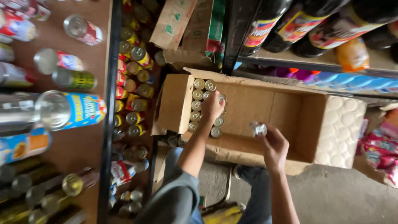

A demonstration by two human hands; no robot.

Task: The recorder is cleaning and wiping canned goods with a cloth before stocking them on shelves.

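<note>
Silver can point(258, 128) sits gripped in the right hand point(274, 146) fingers, above the box point(290, 114) floor. Beyond, the left hand point(212, 107) fingers close over cans point(198, 99) packed at the box's left end.

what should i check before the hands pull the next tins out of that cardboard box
1. Left hand on the tins in the box: ok, it rests on top of the cluster at the box's left end.
2. Firm grip on a tin there: cannot tell, the fingers cover what lies under them.
3. Right hand free: not ok, it holds a small tin, blurred.
4. Cardboard box open and reachable: ok, flaps are folded out and the right part of its floor is bare.
5. Room on the lower shelf at left: not ok, it looks packed with tins.
6. Box steady: cannot tell, its underside is hidden.
</note>
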